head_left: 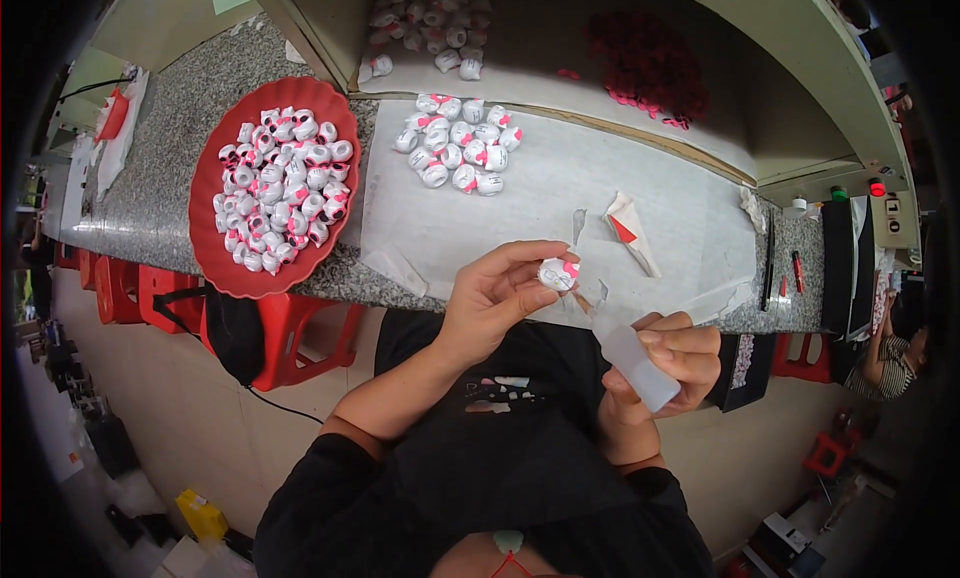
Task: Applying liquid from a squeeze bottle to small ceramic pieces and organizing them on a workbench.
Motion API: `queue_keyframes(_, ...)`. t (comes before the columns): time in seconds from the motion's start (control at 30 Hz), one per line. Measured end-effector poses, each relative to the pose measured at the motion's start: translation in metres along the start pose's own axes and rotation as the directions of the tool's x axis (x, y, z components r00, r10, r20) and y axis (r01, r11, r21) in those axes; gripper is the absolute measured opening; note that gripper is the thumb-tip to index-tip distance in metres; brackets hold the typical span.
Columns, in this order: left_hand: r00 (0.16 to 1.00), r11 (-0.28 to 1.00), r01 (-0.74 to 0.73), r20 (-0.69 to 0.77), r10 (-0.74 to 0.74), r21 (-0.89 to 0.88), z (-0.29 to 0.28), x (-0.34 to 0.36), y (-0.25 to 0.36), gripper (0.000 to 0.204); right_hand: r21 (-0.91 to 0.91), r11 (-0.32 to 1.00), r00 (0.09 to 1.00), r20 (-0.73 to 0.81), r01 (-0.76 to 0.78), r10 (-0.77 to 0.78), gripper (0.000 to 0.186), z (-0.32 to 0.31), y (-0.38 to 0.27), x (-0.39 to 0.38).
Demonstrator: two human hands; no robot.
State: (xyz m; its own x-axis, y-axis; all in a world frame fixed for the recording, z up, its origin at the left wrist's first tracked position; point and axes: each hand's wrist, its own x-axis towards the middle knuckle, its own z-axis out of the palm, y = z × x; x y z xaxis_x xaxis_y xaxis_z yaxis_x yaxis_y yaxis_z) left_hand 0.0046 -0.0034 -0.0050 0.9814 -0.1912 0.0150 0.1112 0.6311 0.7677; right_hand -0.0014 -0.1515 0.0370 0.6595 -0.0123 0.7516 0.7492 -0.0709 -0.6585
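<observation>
My left hand [497,305] pinches a small white figurine [558,274] with a pink piece on it, above the paper-covered work surface [680,238]. My right hand [672,355] grips a translucent plastic squeeze bottle [635,366], its thin nozzle tilted up toward the figurine's lower edge; I cannot tell whether they touch. A cluster of similar white figurines [463,145] with pink pieces lies on the paper behind my hands. A red scalloped tray [210,223] to the left holds several more. A folded paper with a red piece [630,233] lies at right of centre.
A shelf at the back carries white pieces [435,23] and a pink pile [647,63]. Thin tools [798,273] lie right, beside a panel with coloured buttons [875,186]. Red stools [325,343] and a black bag [233,343] are below the bench. Another person [890,368] is at far right.
</observation>
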Motion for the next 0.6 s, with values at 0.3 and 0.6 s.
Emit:
queue_keyframes(0.3,0.996,0.995,-0.078,-0.033,0.08,0.062,-0.0001,0.0019,0.0004,0.034,-0.026,0.998,0.995,0.078,-0.055,0.057,0.047,-0.0092,-0.0031,-0.001)
queue_keyframes(0.6,0.987,0.97,-0.159,0.061,0.15,0.183,-0.0004,0.0023,0.001,0.034,-0.065,0.997,0.999,-0.017,-0.046,0.045,0.039,-0.0023,0.0008,-0.0025)
